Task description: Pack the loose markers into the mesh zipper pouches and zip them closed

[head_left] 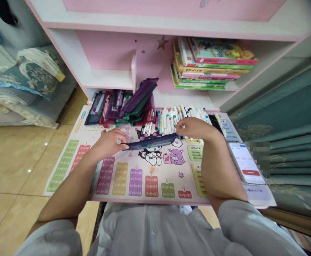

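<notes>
Two hands, the left (110,143) and the right (196,129), grip a navy pencil pouch (151,142), hiding its ends.

Nearer to the body than the left hand (110,142) and the right hand (198,129), there is room to pass over the mat (141,181). Between the hands, the navy case (152,142) is in the way. Forward, the pencil cases (123,106) and markers (182,121) block, and at right, the phone (247,163).
</notes>
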`<state>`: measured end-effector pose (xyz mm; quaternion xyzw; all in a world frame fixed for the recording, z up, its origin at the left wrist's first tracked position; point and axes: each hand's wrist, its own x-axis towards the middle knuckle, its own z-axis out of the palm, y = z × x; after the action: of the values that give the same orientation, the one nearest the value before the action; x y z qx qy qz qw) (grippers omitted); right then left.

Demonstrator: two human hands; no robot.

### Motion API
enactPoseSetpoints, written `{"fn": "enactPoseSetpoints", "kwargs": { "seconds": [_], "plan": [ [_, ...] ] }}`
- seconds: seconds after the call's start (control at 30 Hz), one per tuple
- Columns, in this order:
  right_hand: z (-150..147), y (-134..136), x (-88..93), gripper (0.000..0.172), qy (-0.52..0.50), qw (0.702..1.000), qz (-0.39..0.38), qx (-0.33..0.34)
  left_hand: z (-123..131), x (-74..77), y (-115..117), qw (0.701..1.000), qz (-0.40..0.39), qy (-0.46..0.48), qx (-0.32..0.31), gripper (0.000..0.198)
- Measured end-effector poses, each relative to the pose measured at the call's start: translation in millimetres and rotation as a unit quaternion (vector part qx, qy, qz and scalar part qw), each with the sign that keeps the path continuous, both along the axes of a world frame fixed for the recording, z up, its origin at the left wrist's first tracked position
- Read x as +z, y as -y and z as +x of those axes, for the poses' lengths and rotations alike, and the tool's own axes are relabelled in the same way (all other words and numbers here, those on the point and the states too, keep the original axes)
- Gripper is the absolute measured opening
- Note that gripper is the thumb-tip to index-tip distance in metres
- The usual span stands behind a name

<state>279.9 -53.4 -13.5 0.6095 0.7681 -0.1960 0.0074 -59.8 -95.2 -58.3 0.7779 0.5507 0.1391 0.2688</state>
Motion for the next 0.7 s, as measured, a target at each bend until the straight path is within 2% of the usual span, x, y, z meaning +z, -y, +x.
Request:
{"fn": "enactPoseSetpoints", "kwargs": {
  "seconds": [0.07, 0.13, 0.27, 0.33, 0.47, 0.53, 0.7],
  "plan": [
    [-8.3, 6.0, 3.1, 0.015, 0.030, 0.999, 0.010, -0.027, 0.8, 1.3, 0.7, 1.000, 0.002, -0.008, 0.003, 0.015],
    [-19.9, 13.2, 2.9, 0.015, 0.023, 0.998, 0.059, -0.014, 0.7, 1.7, 0.8, 1.000, 0.004, -0.016, 0.006, 0.014],
    [-48.1, 24.8, -8.5, 0.018, -0.038, 0.988, 0.065, 0.133, 1.6, 4.8, 1.7, 0.999, 0.004, -0.038, 0.016, 0.013],
    [-61.0, 27.5, -16.2, 0.015, -0.042, 0.983, 0.060, 0.169, 4.7, 7.5, 3.7, 0.998, 0.002, -0.057, 0.022, 0.013],
    [-76.0, 28.1, -26.5, 0.014, -0.038, 0.981, 0.066, 0.177, 17.6, 8.1, 11.1, 0.995, -0.004, -0.094, 0.040, 0.008],
    [-77.8, 27.4, -27.8, 0.015, -0.039, 0.980, 0.071, 0.179, 26.2, 4.4, 15.3, 0.993, 0.021, -0.104, 0.047, 0.005],
    [-75.3, 26.9, -24.6, 0.012, -0.044, 0.976, 0.078, 0.200, 46.0, -8.2, 24.3, 0.993, 0.066, -0.097, 0.013, 0.005]
  ]
}}
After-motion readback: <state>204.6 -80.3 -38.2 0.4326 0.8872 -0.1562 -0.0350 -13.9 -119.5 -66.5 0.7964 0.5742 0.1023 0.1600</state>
